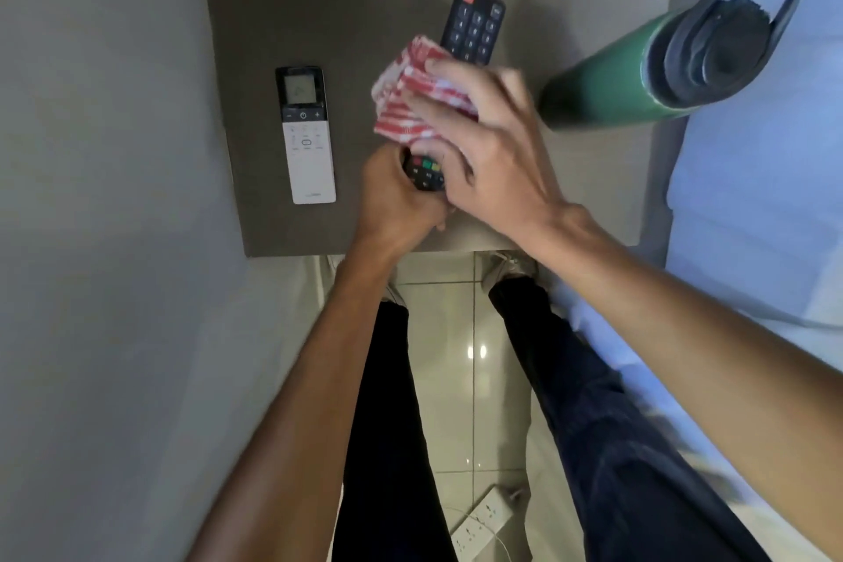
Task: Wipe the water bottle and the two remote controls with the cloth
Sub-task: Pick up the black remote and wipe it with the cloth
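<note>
A long black remote control (pixel 474 27) is held above the brown table (pixel 346 5); my left hand (pixel 394 201) grips its near end, where coloured buttons show. My right hand (pixel 492 151) presses a folded red-and-white cloth (pixel 410 100) onto the remote's middle, which the cloth and hand hide. A white remote control (pixel 306 137) with a small screen lies flat on the table to the left. A green water bottle (pixel 611 78) with a dark lid and carry loop stands at the table's right edge.
A grey wall runs along the left. A pale blue bed surface (pixel 752 196) lies to the right of the table. Below are my legs on a tiled floor, with a white power strip (pixel 483 525) and its cable.
</note>
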Demonstrator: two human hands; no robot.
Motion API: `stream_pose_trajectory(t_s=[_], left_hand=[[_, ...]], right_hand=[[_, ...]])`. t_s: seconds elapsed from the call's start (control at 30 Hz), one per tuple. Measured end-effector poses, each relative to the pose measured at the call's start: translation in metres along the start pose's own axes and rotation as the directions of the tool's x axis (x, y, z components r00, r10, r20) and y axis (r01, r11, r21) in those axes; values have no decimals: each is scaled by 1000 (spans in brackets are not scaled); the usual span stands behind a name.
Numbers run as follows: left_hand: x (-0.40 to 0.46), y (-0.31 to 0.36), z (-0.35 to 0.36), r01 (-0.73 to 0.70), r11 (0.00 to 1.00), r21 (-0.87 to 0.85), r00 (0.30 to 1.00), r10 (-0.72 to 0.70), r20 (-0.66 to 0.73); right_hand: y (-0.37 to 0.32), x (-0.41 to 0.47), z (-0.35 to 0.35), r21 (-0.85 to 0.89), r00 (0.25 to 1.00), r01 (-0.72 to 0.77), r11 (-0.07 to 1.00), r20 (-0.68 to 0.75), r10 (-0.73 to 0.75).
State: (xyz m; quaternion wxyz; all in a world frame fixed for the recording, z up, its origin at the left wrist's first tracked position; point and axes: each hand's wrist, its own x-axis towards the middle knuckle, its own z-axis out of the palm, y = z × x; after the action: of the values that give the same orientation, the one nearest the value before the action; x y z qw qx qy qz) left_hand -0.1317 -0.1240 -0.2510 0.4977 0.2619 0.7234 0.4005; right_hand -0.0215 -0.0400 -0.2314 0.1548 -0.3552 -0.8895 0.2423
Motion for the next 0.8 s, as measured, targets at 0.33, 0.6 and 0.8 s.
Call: stream_pose_trajectory(t_s=[0.33, 0.6, 0.8], left_hand=[[-13, -7, -11, 67, 991, -113, 996, -73, -51], [-24, -24, -21, 155, 982, -112, 988, -156, -7], [-31, -29, -17, 188, 959, -210, 979, -200, -37]], right_hand=[[-23, 1, -4, 223, 990, 88, 971, 91, -111], [-20, -9, 0, 202, 966, 7, 979, 250, -59], [6, 5, -11, 26, 966, -238, 971, 107, 234]])
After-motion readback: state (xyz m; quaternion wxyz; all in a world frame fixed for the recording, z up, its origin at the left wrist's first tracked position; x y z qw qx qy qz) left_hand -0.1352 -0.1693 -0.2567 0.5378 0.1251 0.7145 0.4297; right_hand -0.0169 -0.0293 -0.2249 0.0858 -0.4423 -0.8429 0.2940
